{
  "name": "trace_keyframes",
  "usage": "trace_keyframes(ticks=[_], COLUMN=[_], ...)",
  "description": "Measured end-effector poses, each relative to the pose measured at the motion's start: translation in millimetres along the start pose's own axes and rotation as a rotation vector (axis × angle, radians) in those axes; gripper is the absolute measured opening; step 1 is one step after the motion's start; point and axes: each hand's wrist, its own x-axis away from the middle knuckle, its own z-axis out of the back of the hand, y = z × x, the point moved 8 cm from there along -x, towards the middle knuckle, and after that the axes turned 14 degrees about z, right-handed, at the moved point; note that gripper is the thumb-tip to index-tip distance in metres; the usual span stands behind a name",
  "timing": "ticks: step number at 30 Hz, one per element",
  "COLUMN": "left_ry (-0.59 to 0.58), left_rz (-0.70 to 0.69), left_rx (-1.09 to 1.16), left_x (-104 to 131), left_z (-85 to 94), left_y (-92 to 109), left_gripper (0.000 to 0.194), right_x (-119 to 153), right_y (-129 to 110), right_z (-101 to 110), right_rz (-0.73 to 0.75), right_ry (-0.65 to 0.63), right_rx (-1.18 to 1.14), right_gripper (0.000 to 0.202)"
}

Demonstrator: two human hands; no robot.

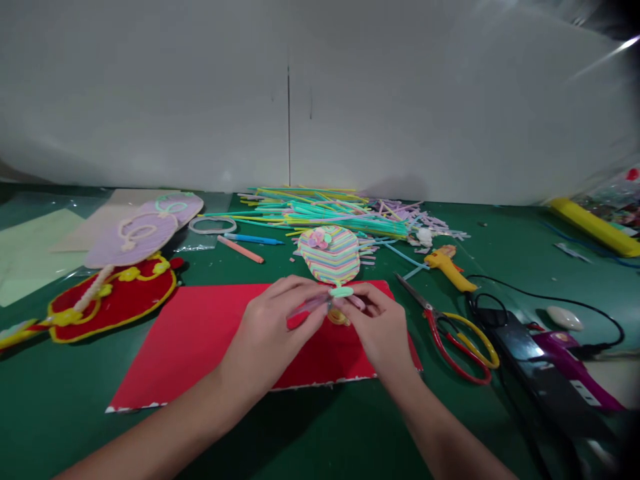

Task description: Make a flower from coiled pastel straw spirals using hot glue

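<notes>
A small rounded fan (333, 257) made of pastel striped pipe cleaners, with a pink and mint flower on it, stands just beyond my fingertips. At its neck sits a mint-green coil (341, 292). My left hand (273, 330) pinches a light purple pipe cleaner piece (313, 305) below the coil. My right hand (383, 327) closes its fingers at the coil's right side, where more of the purple piece shows between them. Behind the fingers a yellowish round coil (339, 317) is partly hidden. Both hands are above a red board (200, 333).
Behind the fan lie heaped pipe cleaners (345, 217). Scissors (457, 340), a yellow glue gun (453, 267) and a black-and-purple power strip (545, 363) are on the right. Leftward are purple fans (133, 240), a red-and-yellow fan (115, 300), a tape roll (213, 225) and markers (240, 249).
</notes>
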Motion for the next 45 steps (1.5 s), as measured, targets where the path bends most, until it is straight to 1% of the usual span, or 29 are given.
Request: trace_keyframes(ticks=[2,6,9,13,15,20,23,26,29,31,35,39,42,45], left_ry=[-0.013,-0.032,-0.04,-0.018,0.004,0.048,0.101,0.141,0.14,0.137,0.134,0.131,0.146,0.148], left_rz=[0.037,0.103,0.114,0.094,0.045,-0.134,-0.2,-0.257,-0.264,-0.253,-0.261,-0.299,-0.417,-0.561], left_rx=[0.04,0.113,0.117,0.068,0.013,-0.184,-0.27,-0.315,-0.296,-0.28,-0.266,-0.3,-0.406,-0.501], left_x=[-1,-2,-1,-1,-1,3,4,5,5,4,5,7,13,20], left_z=[0.2,-1.3,-3.4,-3.0,-1.6,-1.6,-1.1,-0.3,1.1,2.2,2.1,0.5,-0.4,-1.4], left_y=[-4,-13,-16,-15,-12,-2,0,4,7,8,8,9,18,27], left_gripper=[0.013,0.011,0.012,0.012,0.011,0.01,0.013,0.014,0.015,0.014,0.012,0.014,0.016,0.02], right_x=[0,0,-1,0,0,0,0,1,3,3,2,2,3,5], right_y=[2,3,3,5,4,6,9,11,11,11,10,10,9,12], right_z=[-1,-5,-5,-6,-7,-7,-8,-11,-15,-15,-13,-14,-14,-16], right_rz=[-0.043,-0.073,-0.066,-0.063,-0.06,-0.086,-0.101,-0.114,-0.122,-0.116,-0.091,-0.074,-0.079,-0.123], right_ry=[-0.018,-0.076,-0.088,-0.099,-0.103,-0.105,-0.115,-0.139,-0.177,-0.181,-0.161,-0.158,-0.153,-0.153], right_rx=[-0.011,-0.033,-0.043,-0.037,-0.032,-0.029,-0.04,-0.103,-0.165,-0.168,-0.15,-0.161,-0.176,-0.252], right_gripper=[0.017,0.017,0.016,0.015,0.017,0.017,0.018,0.019,0.017,0.016,0.033,0.038,0.038,0.037])
